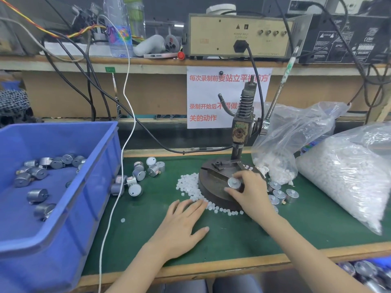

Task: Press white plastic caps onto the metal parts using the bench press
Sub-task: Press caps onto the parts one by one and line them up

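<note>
Two hands [184, 220] [250, 192], one part [234, 183] gripped, two bags [347, 176] [283, 142]

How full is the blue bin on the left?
Nearly empty: the blue bin holds only a scattered single layer of metal parts, with most of its floor bare.

There is one camera, and it sits on the person's head. It looks forward and down at the green tabletop [139, 208]. It is close: both arms show from the bottom edge, and the left hand [184, 225] and right hand [251, 193] look big near the middle. The bench press [240, 132] stands straight ahead, with the shelf [160, 62] behind it. The view is wide (straight lines bend near the sides), so the blue bin [42, 267] and a plastic bag [349, 176] fit in too.
</note>
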